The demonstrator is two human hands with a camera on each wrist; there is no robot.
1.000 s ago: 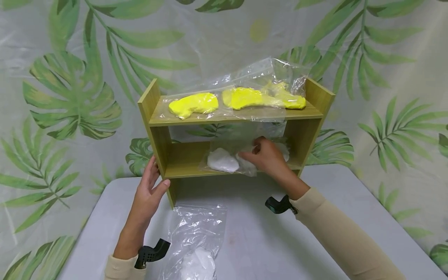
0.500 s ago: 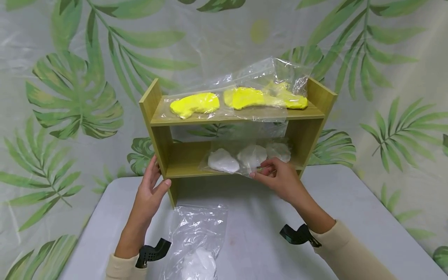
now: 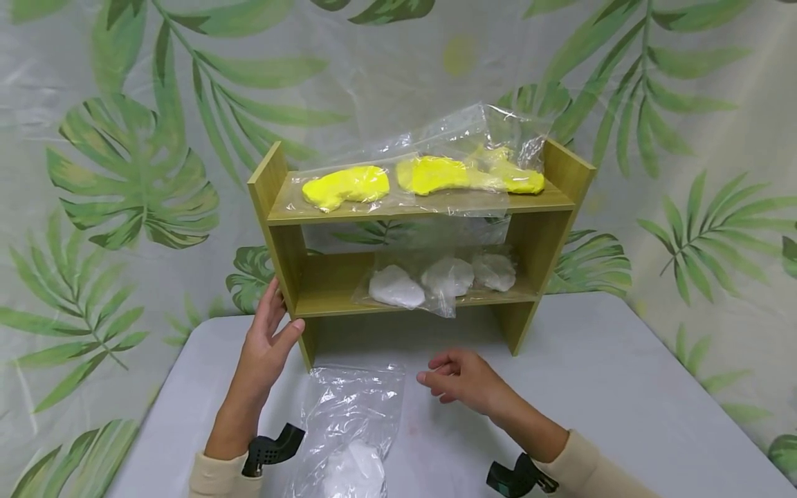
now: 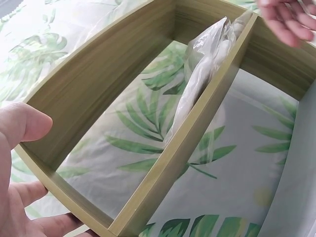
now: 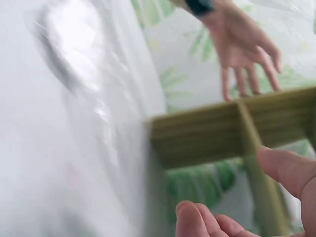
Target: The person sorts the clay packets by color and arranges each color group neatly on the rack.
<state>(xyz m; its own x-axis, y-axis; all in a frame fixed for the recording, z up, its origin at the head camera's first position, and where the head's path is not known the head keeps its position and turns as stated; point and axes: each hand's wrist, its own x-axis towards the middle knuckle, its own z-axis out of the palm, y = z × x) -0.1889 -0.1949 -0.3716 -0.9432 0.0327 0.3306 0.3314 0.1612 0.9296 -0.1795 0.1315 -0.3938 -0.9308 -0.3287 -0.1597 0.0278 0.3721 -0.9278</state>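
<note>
A small two-tier wooden shelf [image 3: 324, 303] stands on the table. My left hand [image 3: 263, 349] rests against its left side panel, straight fingers along the outside and thumb by the front edge. Low over the table, before the shelf, my right hand [image 3: 467, 382] hangs with loosely bent fingers and holds nothing. On the middle board lie clear bags with a left white lump [image 3: 396, 286], a centre white lump [image 3: 450, 277] and a right one, less distinct through the plastic. Nearest my right hand on the table is another clear zip bag [image 3: 355, 394] with a white lump [image 3: 355, 470] inside.
Clear bags with a left yellow lump [image 3: 346, 185] and other yellow pieces [image 3: 436, 174] lie on the top board, partly overlapping and hanging over its front edge. Behind the white table [image 3: 591, 387] hangs a leaf-patterned curtain [image 3: 398, 69].
My right hand has left the bagged white lumps on the middle board and moved down toward me, over the table. My left hand and the bag on the table have stayed put.
</note>
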